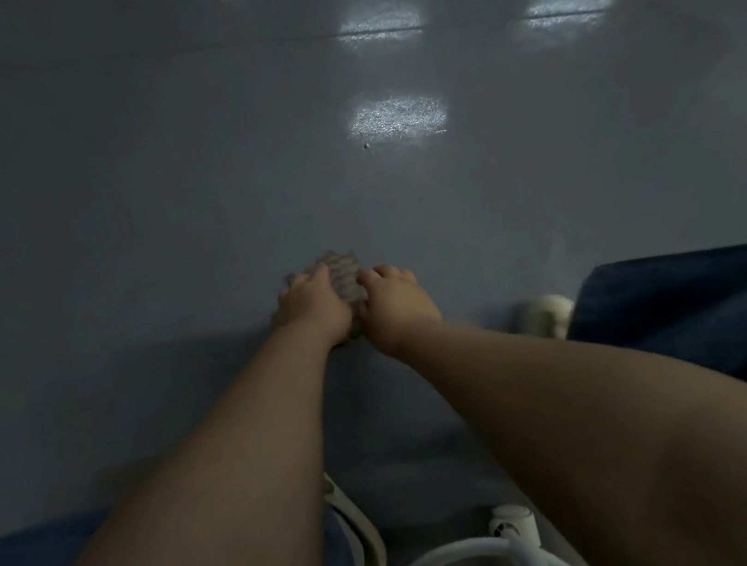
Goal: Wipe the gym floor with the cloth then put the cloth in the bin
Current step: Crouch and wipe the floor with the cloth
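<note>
Grey floor [154, 194], hands [312, 306] pressing cloth [343, 275]

The cloth [345, 273] was a small grey piece with a knitted, bumpy texture, bunched up and pressed flat on the gym floor [154, 194]. The floor was smooth, grey-blue and shiny, with bright patches of reflected light farther away. The cloth was slightly blurred.

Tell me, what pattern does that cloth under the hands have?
The cloth looks greyish with a checked or woven pattern, though blurred; the head view shows it.
</note>
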Demonstrator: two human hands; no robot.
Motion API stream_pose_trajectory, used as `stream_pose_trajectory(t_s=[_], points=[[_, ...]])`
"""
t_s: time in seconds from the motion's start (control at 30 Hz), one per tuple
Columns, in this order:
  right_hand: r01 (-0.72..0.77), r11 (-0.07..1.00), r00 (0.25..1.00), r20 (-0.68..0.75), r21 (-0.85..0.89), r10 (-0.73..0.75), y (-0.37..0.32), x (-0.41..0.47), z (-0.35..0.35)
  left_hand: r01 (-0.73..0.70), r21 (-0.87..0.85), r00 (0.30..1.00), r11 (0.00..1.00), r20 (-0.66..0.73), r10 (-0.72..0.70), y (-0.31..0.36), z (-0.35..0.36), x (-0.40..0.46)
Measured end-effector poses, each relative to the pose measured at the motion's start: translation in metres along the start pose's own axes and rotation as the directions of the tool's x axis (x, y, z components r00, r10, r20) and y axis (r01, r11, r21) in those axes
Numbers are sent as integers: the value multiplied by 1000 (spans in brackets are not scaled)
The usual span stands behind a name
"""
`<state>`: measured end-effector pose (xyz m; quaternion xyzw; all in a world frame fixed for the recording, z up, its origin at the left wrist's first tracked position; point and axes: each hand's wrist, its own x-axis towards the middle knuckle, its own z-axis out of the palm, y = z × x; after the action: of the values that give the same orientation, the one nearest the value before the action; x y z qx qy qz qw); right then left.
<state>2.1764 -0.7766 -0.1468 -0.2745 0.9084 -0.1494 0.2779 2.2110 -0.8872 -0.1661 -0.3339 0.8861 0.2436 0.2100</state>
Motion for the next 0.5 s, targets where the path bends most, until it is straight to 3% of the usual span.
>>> stream_pose_trajectory(t_s=[0.2,0.33,0.5], points=[[31,1000,999,16,-5,-31,4,31,24,63,-16,998,998,-3,-63,-2,19,31],[51,997,993,111,-53,-44,20,54,45,97,-88,995,991,21,-95,-1,48,47],[201,965,962,222,-169,-161,31,91,66,167,-148,983,975,-50,-176,-11,71,71]])
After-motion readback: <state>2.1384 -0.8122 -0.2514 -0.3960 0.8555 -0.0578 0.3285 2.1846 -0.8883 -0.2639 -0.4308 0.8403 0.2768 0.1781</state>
